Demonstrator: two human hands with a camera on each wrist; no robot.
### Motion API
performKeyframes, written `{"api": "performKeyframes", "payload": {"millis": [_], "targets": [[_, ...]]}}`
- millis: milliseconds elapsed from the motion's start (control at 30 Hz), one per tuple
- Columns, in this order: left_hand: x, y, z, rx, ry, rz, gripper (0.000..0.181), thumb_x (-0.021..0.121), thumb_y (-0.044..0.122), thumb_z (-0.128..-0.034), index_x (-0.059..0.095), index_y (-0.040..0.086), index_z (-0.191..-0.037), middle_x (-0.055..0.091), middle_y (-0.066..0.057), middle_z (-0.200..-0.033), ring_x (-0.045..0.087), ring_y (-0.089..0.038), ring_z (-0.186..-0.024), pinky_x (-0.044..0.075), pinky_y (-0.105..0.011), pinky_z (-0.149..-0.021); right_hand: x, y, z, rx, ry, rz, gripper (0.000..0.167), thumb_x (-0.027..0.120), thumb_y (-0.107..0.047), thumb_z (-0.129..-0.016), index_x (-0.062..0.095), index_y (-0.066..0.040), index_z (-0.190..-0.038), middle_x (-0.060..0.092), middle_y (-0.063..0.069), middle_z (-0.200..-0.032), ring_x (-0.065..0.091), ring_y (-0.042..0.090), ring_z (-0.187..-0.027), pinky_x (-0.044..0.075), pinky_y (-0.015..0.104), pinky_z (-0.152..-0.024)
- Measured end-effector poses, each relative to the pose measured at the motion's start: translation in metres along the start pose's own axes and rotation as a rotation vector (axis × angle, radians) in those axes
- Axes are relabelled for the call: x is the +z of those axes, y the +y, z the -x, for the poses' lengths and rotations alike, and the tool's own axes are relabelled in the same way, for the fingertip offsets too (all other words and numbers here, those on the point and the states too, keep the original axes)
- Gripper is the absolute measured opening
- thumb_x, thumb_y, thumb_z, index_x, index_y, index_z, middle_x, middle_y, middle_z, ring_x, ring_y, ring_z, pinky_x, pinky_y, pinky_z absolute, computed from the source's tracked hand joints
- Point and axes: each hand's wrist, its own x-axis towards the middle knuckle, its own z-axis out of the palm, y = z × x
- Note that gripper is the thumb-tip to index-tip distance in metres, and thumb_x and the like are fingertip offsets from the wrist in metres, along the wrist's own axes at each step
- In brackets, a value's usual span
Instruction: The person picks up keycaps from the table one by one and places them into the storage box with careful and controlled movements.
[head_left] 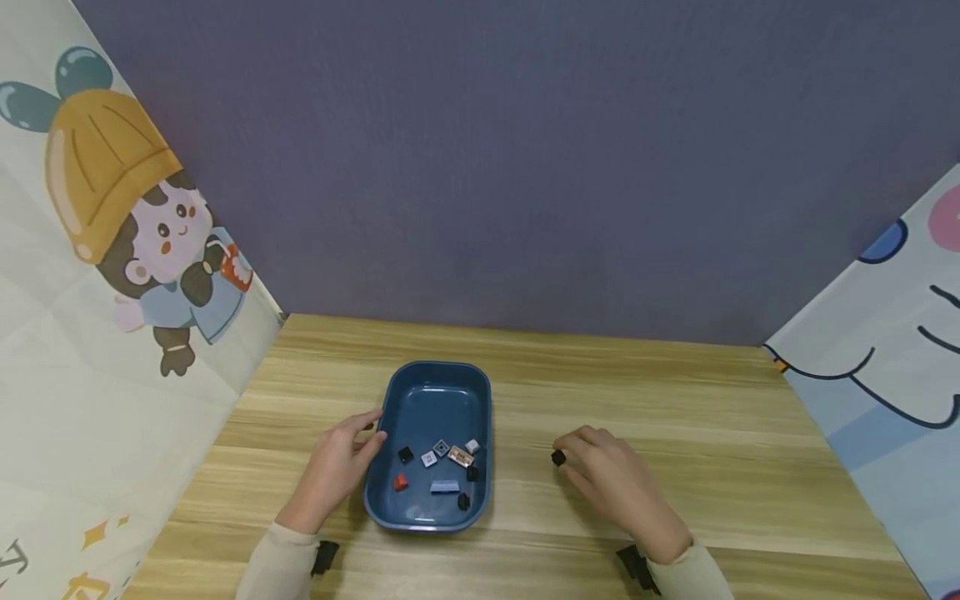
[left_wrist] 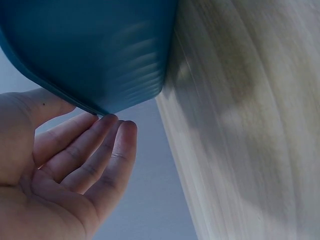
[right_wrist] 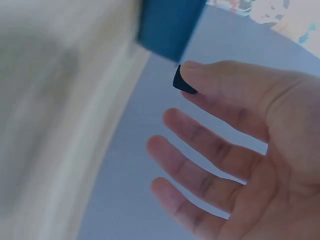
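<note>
A blue rectangular tray (head_left: 442, 417) stands left of centre on the table. My left hand (head_left: 333, 467) holds its left rim, thumb on top and fingers under the lip, as the left wrist view shows. To the tray's right, my right hand (head_left: 611, 479) pinches a small black block (right_wrist: 182, 82) between thumb and index finger, above the table. Its other fingers are loosely bent and apart. Inside the tray lie several small toy-brick pieces: a red one (head_left: 401, 482), a lavender strip (head_left: 445, 487), a printed tan tile (head_left: 461, 456), a white square (head_left: 429, 459) and black ones (head_left: 463, 502).
The wooden table (head_left: 712, 433) ends at a dark grey-blue wall (head_left: 525, 167). Printed cartoon sheets hang at the left (head_left: 75, 400) and right (head_left: 892, 400). A black strap piece (head_left: 637, 569) sits at the right wrist.
</note>
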Motion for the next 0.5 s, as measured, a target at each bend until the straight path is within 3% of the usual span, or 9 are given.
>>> {"api": "performKeyframes", "payload": {"millis": [200,500], "targets": [[0.0,0.0,-0.001,0.009,-0.002,0.006,0.037,0.07,0.006,-0.0938,0.064,-0.003,-0.129,0.064,-0.027,-0.121,0.072,-0.033,-0.087,0.064,-0.035,-0.07,-0.011,-0.02,-0.036,-0.071,0.023,0.02,0.032,0.085,-0.017,-0.082,0.073,-0.015,-0.111,0.068,0.001,-0.107,0.065,0.022,-0.093,0.059,0.042,-0.075],[0.001,0.001,-0.001,-0.008,-0.009,-0.007,0.038,0.07,0.009,-0.0944,0.064,0.0,-0.13,0.064,-0.025,-0.123,0.072,-0.033,-0.089,0.063,-0.034,-0.072,-0.015,-0.048,-0.08,-0.156,0.028,-0.015,0.027,0.081,-0.021,-0.087,0.074,-0.015,-0.112,0.068,0.0,-0.107,0.064,0.021,-0.101,0.058,0.042,-0.087]]}}
